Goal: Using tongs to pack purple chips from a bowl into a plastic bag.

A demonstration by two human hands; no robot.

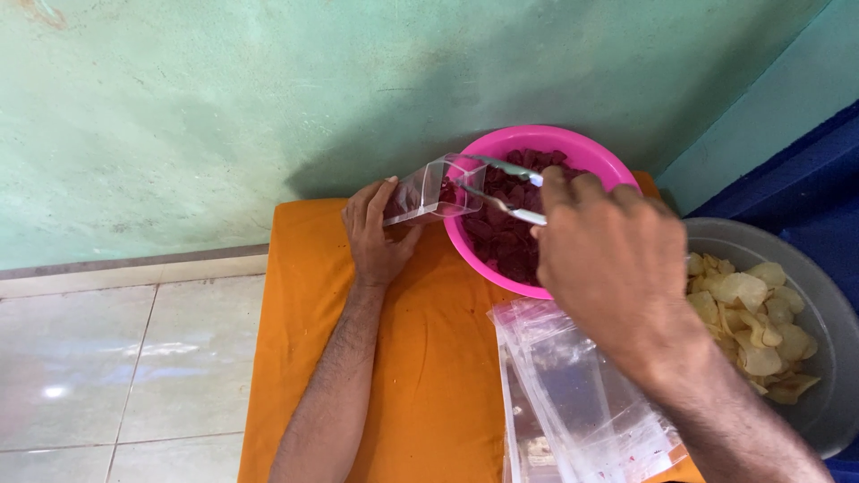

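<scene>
Both hands work at filling: left hand point(376, 237) holds the clear bag point(434, 190) open, right hand point(608, 255) squeezes metal tongs point(501, 188) on dark red chips at its mouth. Releasing inside seems next.

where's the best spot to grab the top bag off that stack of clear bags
Pinch the top bag at its upper left corner, coming from the orange cloth side. The stack fans out there, so that edge lies exposed, while the right hand with tongs hangs over the other side.
</scene>
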